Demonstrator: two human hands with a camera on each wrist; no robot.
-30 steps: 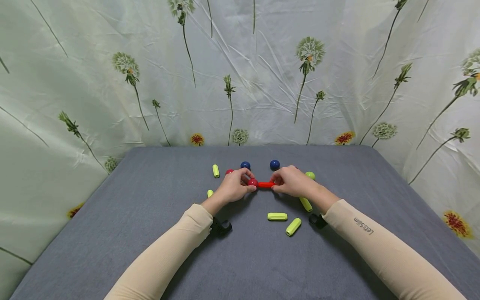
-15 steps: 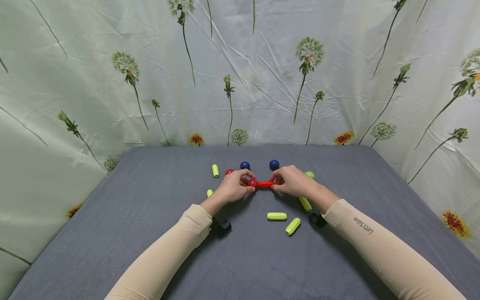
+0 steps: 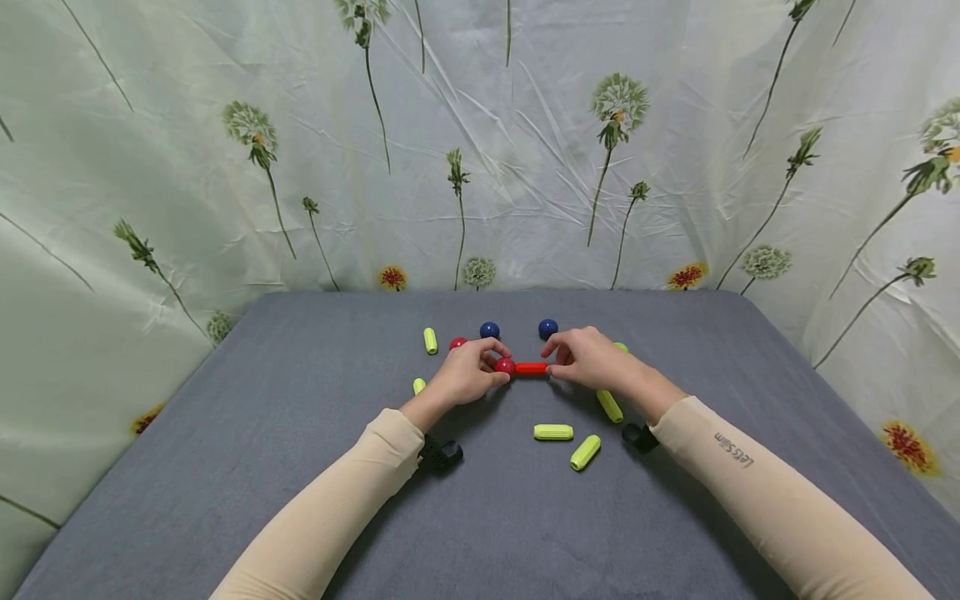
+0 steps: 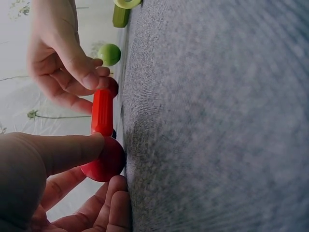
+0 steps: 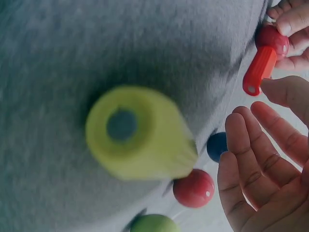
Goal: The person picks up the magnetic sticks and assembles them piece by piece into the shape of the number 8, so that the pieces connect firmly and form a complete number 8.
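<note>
My left hand [image 3: 465, 372] pinches a dark red ball [image 3: 505, 367] between thumb and fingers, low over the grey cloth. From the ball's right side a bright red ridged stick [image 3: 531, 368] sticks out, its near end meeting the ball. My right hand [image 3: 588, 360] is at the stick's free end with fingers spread apart and nothing between them. In the right wrist view the thumb [image 5: 285, 92] overlaps the end of the stick, where a small hole shows, while the other fingers stand away from it.
Behind the hands lie two blue balls [image 3: 490, 331] and another red ball [image 3: 457, 342]. A green ball [image 4: 109, 54] and a red ball [image 5: 194, 188] are beyond my right hand. Several yellow-green ridged sticks [image 3: 553, 432] lie around on the grey table [image 3: 480, 525]; a patterned curtain [image 3: 525, 167] hangs behind.
My right hand has loosened its fingers from the red stick and moved slightly right. The left hand, ball and stick stay in place.
</note>
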